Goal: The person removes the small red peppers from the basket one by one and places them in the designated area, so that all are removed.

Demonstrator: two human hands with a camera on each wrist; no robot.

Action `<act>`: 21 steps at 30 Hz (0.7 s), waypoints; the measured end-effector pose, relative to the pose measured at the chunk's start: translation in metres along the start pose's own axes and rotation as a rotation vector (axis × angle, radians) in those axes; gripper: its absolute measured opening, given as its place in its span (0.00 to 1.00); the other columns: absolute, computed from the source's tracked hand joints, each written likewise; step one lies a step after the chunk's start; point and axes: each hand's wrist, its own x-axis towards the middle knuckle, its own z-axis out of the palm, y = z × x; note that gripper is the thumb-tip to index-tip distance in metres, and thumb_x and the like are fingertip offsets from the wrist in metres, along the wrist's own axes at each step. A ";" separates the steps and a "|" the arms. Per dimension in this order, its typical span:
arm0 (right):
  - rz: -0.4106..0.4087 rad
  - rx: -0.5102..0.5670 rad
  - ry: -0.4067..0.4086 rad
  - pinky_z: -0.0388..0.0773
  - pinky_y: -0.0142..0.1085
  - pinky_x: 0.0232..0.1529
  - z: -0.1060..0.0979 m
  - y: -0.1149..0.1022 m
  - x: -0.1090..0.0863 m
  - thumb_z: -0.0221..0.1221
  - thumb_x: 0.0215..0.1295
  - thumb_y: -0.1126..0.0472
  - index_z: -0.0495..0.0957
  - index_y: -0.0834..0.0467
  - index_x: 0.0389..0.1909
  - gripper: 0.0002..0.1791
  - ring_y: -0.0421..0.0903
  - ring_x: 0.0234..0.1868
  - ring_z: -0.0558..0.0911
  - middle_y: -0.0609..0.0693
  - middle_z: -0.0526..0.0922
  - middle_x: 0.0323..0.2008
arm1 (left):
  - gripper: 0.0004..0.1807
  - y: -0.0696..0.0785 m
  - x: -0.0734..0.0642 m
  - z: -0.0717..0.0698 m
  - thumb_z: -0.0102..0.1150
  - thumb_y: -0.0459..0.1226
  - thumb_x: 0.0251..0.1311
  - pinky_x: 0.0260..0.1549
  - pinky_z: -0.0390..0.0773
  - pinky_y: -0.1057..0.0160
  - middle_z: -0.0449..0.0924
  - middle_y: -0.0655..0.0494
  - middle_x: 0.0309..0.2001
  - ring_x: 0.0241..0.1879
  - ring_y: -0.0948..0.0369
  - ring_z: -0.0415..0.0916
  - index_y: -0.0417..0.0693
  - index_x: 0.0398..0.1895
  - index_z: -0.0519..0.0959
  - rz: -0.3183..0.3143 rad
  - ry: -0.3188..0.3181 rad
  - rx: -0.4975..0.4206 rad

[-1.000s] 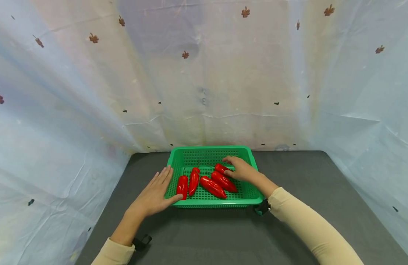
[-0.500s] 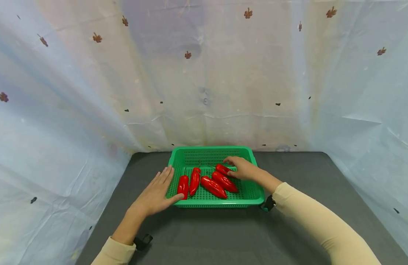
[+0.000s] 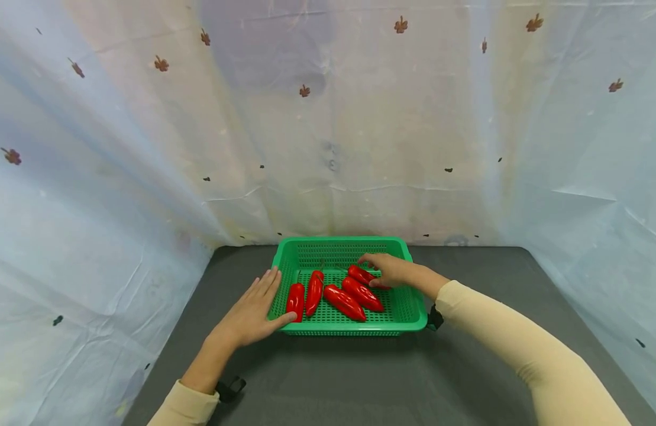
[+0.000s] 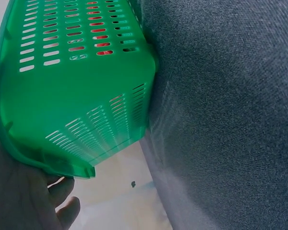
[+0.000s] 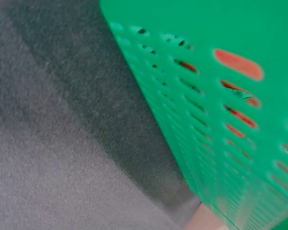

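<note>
A green plastic basket point(image 3: 354, 326) with slotted walls stands on the dark table. Several shiny red chili peppers lie inside it, among them one pepper point(image 3: 343, 302) near the middle and another point(image 3: 295, 300) at the left. My left hand point(image 3: 248, 313) rests on the basket's left rim, fingers straight and thumb over the front corner. In the left wrist view its fingertips point(image 4: 67, 211) show below the rim. Reaching over the right wall, my right hand point(image 3: 388, 271) holds the rearmost chili pepper point(image 3: 361, 274) between curled fingers and thumb. The right wrist view shows only the slotted wall, with red behind it.
The dark grey tabletop point(image 3: 328, 378) extends in front of the basket and to both sides. Pale plastic sheeting point(image 3: 359, 130) with small brown leaf prints hangs close behind the table and along its sides. A black strap point(image 3: 230, 389) is at the left wrist.
My right forearm has swung outward to the right and its wrist has risen slightly. The right thumb has shifted a little right along the rear pepper. My left hand stays on the rim.
</note>
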 end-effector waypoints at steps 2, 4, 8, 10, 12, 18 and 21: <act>0.000 -0.006 -0.001 0.80 0.56 0.67 0.000 0.001 0.001 0.69 0.74 0.63 0.69 0.60 0.77 0.34 0.62 0.69 0.79 0.65 0.79 0.67 | 0.58 0.000 0.000 0.000 0.53 0.69 0.73 0.83 0.46 0.40 0.41 0.42 0.88 0.86 0.44 0.41 0.37 0.87 0.49 -0.002 -0.004 -0.004; -0.002 -0.010 -0.001 0.81 0.56 0.66 0.001 0.002 0.003 0.69 0.73 0.63 0.69 0.59 0.77 0.35 0.63 0.68 0.79 0.65 0.79 0.66 | 0.58 0.001 0.000 0.000 0.53 0.69 0.73 0.84 0.46 0.40 0.40 0.43 0.88 0.86 0.44 0.41 0.37 0.87 0.48 -0.004 -0.006 -0.006; 0.005 -0.001 -0.007 0.82 0.55 0.64 0.003 0.005 0.006 0.69 0.73 0.64 0.67 0.58 0.78 0.36 0.63 0.66 0.81 0.65 0.79 0.66 | 0.58 0.001 0.000 -0.001 0.53 0.69 0.73 0.84 0.46 0.40 0.40 0.42 0.88 0.86 0.43 0.40 0.37 0.87 0.48 -0.010 -0.012 -0.014; 0.006 0.006 -0.012 0.82 0.55 0.64 0.004 0.006 0.007 0.69 0.73 0.64 0.67 0.58 0.78 0.36 0.63 0.66 0.81 0.66 0.79 0.66 | 0.58 0.002 0.000 -0.001 0.53 0.69 0.73 0.84 0.46 0.40 0.40 0.42 0.88 0.86 0.44 0.40 0.37 0.87 0.48 -0.012 -0.016 -0.018; 0.005 0.013 -0.016 0.83 0.54 0.63 0.004 0.007 0.008 0.69 0.74 0.64 0.66 0.58 0.79 0.36 0.63 0.65 0.82 0.66 0.79 0.67 | 0.58 0.002 0.000 -0.001 0.53 0.69 0.73 0.84 0.45 0.40 0.40 0.42 0.88 0.87 0.44 0.40 0.38 0.87 0.47 -0.013 -0.021 -0.021; -0.002 0.033 -0.015 0.84 0.52 0.60 0.004 0.008 0.012 0.69 0.73 0.65 0.66 0.59 0.79 0.37 0.61 0.62 0.83 0.66 0.80 0.65 | 0.58 0.001 0.001 -0.001 0.52 0.69 0.73 0.84 0.46 0.40 0.40 0.42 0.88 0.87 0.44 0.40 0.37 0.87 0.47 -0.010 -0.017 -0.011; 0.001 0.039 -0.025 0.85 0.49 0.57 0.005 0.010 0.013 0.70 0.73 0.65 0.65 0.59 0.80 0.39 0.58 0.57 0.85 0.65 0.80 0.64 | 0.58 0.001 0.001 0.000 0.52 0.69 0.73 0.84 0.47 0.41 0.41 0.42 0.88 0.87 0.44 0.40 0.37 0.87 0.47 -0.007 -0.013 -0.007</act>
